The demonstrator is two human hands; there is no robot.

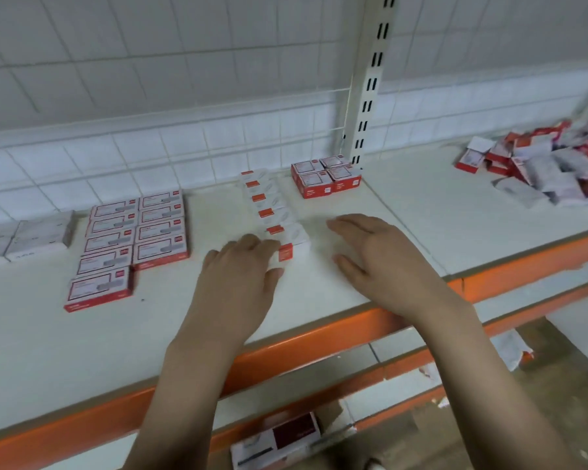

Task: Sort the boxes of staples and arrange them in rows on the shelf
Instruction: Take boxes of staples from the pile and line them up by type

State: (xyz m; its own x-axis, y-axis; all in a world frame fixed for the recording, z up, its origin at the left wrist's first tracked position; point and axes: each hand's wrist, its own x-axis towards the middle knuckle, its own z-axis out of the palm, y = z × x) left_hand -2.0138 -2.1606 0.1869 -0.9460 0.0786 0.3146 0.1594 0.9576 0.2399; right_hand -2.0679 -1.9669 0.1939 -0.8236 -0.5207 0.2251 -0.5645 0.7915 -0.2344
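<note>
Shelf (404, 212) is carrying everything we are sorting, its orange edge running under both our wrists. Well off to the right of our right hand (370, 252), the unsorted heap (550, 167) is lying jumbled. Left of our left hand (241, 266), the red-bordered boxes (133, 232) are sitting in two neat columns. Beyond our fingertips, a block of four small red boxes (325, 178) is standing near the upright post. Between our hands, the white row (274, 208) is running away from us. Our left hand is resting on its nearest box (289, 247), fingers curled lightly over the corner; our right hand is hovering flat, released, grasping nothing. We are judging this an alignment nudge: we are best pressing gently from both sides, keeping the ends flush without toppling the row.
</note>
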